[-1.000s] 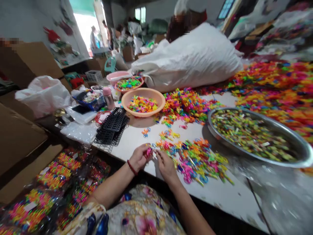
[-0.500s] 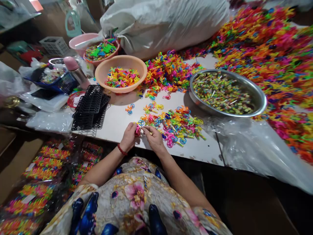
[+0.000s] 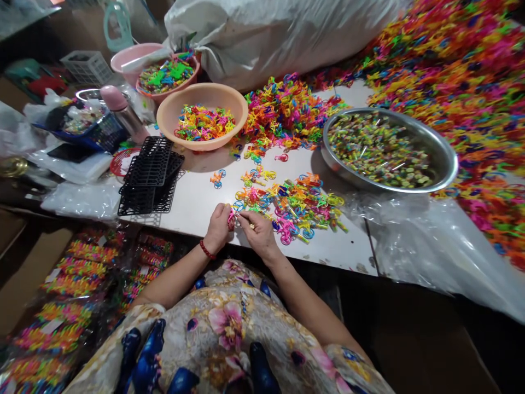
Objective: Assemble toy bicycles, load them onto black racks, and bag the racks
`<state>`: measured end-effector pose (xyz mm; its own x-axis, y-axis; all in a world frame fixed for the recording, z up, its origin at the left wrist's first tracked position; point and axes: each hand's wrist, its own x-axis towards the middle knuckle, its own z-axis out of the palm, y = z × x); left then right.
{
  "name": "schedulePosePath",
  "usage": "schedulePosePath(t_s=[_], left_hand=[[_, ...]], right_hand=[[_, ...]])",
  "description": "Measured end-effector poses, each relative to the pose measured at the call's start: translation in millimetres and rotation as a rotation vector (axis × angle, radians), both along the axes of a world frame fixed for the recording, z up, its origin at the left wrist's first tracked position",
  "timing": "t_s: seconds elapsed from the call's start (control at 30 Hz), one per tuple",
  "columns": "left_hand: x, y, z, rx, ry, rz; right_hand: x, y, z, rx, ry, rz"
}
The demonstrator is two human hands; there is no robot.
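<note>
At the front edge of the white table, my left hand [image 3: 217, 229], with a red bead bracelet on the wrist, is closed on a small pink plastic toy piece [image 3: 232, 220]. My right hand [image 3: 260, 234] meets it from the right, thumb and fingertips pinched together at the piece. What sits in that pinch is too small to make out; a yellowish bit shows by the curled fingers. Just beyond both hands lies a loose pile of bright plastic toy pieces [image 3: 305, 205], some with wheel-like rings and clear tubes. An orange and blue wheeled piece [image 3: 217, 179] lies apart.
An orange basin [image 3: 162, 123] and a steel bowl [image 3: 449, 164] hold small colourful parts. Black plastic grids [image 3: 147, 178] are stacked at left. Large heaps of pieces [image 3: 463, 93] cover the right. Clear plastic sheeting [image 3: 435, 241] hangs over the front edge; bagged pieces [image 3: 82, 273] lie below left.
The head view has shifted slightly. Both hands stay together at the pink piece, with the right hand's fingers a little more curled.
</note>
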<state>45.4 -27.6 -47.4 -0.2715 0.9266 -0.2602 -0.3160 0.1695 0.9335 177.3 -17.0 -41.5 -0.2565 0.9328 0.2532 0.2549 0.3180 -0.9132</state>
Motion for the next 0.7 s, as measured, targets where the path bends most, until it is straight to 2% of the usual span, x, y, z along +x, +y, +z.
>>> schedulePosePath(t_s=[0.13, 0.27, 0.37, 0.43, 0.5, 0.63, 0.7], left_hand=[[0.9, 0.8, -0.4, 0.022, 0.005, 0.015], [5.4, -2.3, -3.2, 0.021, 0.000, 0.015], [5.3, -2.8, -6.0, 0.010, 0.007, -0.063], [-1.0, 3.3, -5.5, 0.025, 0.092, -0.149], [-13.8, 18.1, -2.6, 0.035, 0.234, -0.143], [-50.6, 69.6, 3.3, 0.047, 0.633, 0.143], [-67.2, 96.9, 3.0, 0.065, 0.826, 0.179]], right_hand=[[-4.0, -7.5, 5.9, 0.084, -0.058, 0.033], [-6.6, -15.6, 8.8, 0.158, -0.205, 0.061], [-2.6, -16.7, 8.0, 0.161, -0.290, 0.062], [6.6, -12.0, 7.5, 0.135, -0.293, 0.056], [21.8, -2.6, 8.0, 0.130, -0.287, 0.017], [60.1, 22.0, 10.6, 0.212, -0.411, -0.218], [73.7, 30.6, 11.6, 0.261, -0.499, -0.336]])
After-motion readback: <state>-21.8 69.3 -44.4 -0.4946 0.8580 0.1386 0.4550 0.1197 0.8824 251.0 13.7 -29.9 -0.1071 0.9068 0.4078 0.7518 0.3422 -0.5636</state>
